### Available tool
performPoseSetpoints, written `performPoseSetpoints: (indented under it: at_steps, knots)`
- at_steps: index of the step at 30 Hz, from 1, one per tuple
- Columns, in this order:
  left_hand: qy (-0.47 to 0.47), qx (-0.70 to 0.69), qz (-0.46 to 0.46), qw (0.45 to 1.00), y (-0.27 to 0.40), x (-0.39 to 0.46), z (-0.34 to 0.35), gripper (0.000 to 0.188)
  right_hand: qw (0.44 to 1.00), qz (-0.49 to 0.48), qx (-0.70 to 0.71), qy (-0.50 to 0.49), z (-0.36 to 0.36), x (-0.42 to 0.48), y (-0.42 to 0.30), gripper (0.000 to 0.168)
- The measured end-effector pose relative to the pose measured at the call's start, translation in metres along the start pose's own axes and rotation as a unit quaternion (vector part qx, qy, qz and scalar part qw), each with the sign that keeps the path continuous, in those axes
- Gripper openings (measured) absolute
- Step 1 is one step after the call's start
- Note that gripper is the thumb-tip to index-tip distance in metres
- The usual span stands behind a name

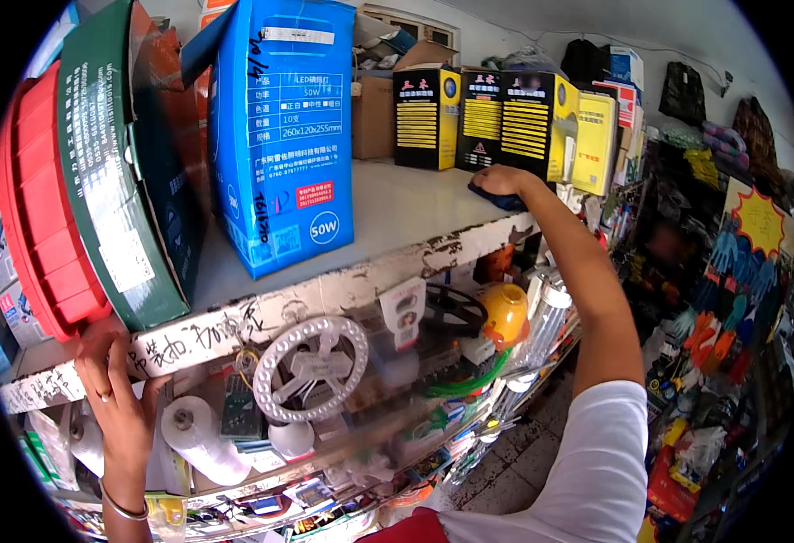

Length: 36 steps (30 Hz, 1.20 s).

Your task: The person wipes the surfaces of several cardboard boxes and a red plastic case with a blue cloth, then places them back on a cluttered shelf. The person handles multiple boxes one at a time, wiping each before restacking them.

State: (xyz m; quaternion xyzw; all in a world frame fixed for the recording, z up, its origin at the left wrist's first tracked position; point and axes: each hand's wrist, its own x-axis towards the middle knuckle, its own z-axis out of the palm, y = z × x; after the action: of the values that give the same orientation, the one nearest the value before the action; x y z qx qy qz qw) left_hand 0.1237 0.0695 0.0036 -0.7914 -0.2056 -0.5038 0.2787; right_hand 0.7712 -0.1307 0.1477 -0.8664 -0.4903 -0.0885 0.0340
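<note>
My right hand (502,183) presses a dark cloth (495,198) onto the grey top of a high shelf (397,203), close to its front edge and just before black and yellow boxes (522,125). With its fingers over the shelf's worn white front edge, my left hand (115,373) rests below a red plastic container (54,203) and a green carton (118,176). A tall blue LED lamp box (281,136) stands upright between my two hands, touching neither.
Below the top shelf are a ring-shaped lamp part (310,368), a black handwheel (455,307), a yellow hard object (504,313) and white spools (200,438). Gloves (726,251) hang at the right. A tiled floor (499,475) shows below.
</note>
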Motion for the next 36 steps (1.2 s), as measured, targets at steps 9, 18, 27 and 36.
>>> performPoseSetpoints:
  at_steps: [9, 18, 27, 36]
  knots:
    - [-0.019, 0.046, 0.018, 0.999, -0.01, -0.011, -0.01, 0.07, 0.963, -0.251, 0.098, -0.012, 0.013, 0.078, -0.098, 0.053]
    - [-0.032, 0.084, 0.032, 0.995, -0.014, -0.016, -0.007, 0.071, 0.994, -0.022, -0.065, -0.089, 0.018, 0.145, 0.023, 0.063]
    - [-0.034, 0.1, 0.002, 0.994, -0.023, -0.034, -0.014, 0.071, 0.99, -0.052, -0.065, -0.111, -0.025, 0.011, -0.048, 0.081]
    - [-0.048, 0.072, 0.001, 0.996, -0.022, -0.033, -0.007, 0.074, 0.983, -0.156, 0.09, 0.045, -0.036, -0.102, -0.003, 0.049]
